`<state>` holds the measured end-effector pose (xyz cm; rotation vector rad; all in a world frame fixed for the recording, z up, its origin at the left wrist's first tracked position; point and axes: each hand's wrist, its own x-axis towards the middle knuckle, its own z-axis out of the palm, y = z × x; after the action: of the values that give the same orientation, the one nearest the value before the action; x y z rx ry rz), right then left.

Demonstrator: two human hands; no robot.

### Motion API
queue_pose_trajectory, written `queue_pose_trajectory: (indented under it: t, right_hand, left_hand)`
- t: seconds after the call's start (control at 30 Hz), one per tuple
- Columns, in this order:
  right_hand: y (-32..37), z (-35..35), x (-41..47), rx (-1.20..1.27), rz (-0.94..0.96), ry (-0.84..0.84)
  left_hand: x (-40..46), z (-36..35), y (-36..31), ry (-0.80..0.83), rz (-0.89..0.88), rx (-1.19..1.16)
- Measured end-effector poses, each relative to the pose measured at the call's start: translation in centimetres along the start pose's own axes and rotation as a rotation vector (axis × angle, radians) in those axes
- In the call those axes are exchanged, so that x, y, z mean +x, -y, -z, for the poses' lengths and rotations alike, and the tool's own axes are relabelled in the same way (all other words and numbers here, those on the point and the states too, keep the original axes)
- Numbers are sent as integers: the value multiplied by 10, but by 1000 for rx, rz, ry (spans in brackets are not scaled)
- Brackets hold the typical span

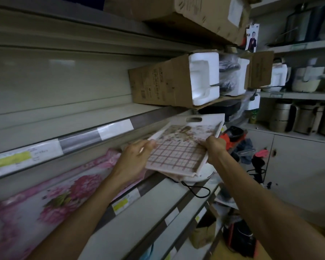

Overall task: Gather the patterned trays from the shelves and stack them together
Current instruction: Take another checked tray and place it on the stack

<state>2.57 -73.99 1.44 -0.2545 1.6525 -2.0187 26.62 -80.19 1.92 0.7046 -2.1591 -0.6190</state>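
While both hands grip it, the checked tray hangs tilted just off the shelf edge: the left hand clasps its left rim, the right hand its right. Another tray edge seems to show beneath it, so a stack looks begun. Left of the tray, a pink floral one lies ungathered. Above it sits a box; the room is dim and cluttered.

dim, greenish light, dark vignetted corners, wide-angle bending at the edges, soft motion blur throughout.
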Motion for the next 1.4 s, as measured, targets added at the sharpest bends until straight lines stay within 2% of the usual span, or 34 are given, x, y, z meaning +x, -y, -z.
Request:
queue_pose_trajectory:
  t: [0.17, 0.33, 0.53, 0.77, 0.93, 1.07, 1.4]
  right_hand:
    - [2, 45, -43, -66, 32, 83]
    - [-13, 84, -75, -160, 36, 161]
    - [-30, 122, -115, -193, 92, 289]
    - [-64, 142, -160, -272, 83, 453]
    - [-84, 137, -201, -189, 41, 604]
    - [-100, 118, -228, -163, 25, 677]
    - [-145, 49, -307, -131, 0, 918]
  left_hand:
    - [-25, 6, -7, -43, 150, 118]
    - [-65, 14, -2, 41, 323, 112]
    - [-126, 26, -11, 49, 471, -104]
    - [-208, 26, -34, -32, 660, -305]
    - [-271, 41, -40, -201, 733, -370]
    - [-315, 63, -42, -357, 762, -308]
    - [-424, 123, -46, -624, 791, -209]
